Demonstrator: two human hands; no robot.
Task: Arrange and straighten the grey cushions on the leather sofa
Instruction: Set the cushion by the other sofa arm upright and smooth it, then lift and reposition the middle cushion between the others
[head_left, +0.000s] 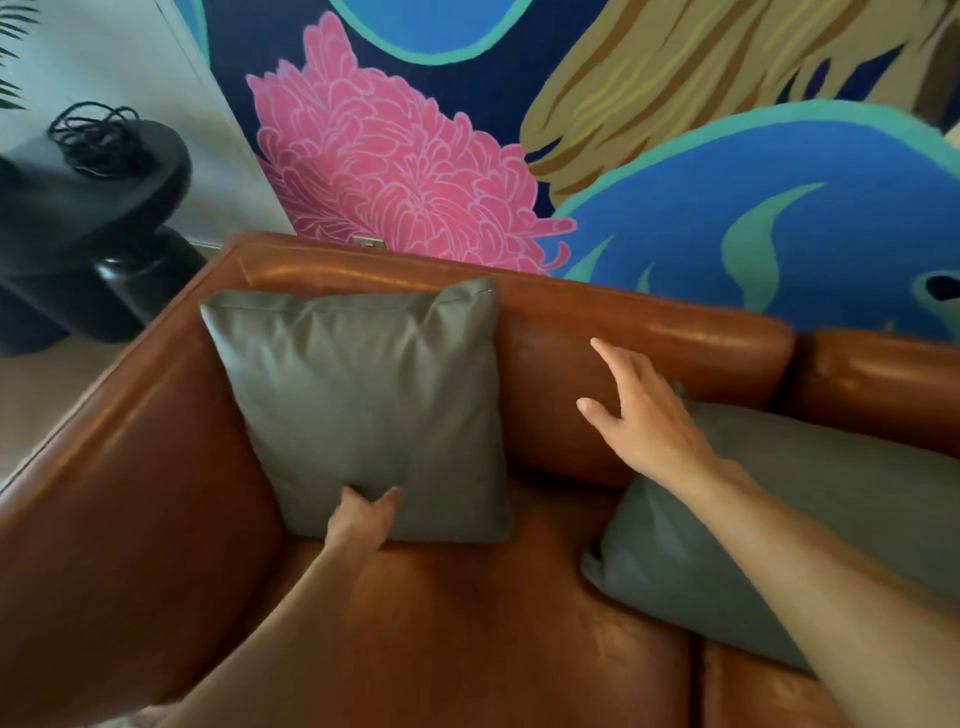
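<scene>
A grey cushion (358, 395) stands upright in the left corner of the brown leather sofa (519, 623), leaning on the backrest. My left hand (363, 519) pinches its lower edge from below, fingers tucked under the fabric. A second grey cushion (691, 561) lies slumped flat on the seat to the right. My right hand (639, 410) hovers above this second cushion's upper left corner, fingers spread, holding nothing, close to the backrest.
The sofa's left armrest (130, 467) runs along the left side. Beyond it stands a black rounded side table (78, 208) with a tangle of black cable (98, 135) on top. A bright floral mural (405, 166) covers the wall behind the backrest.
</scene>
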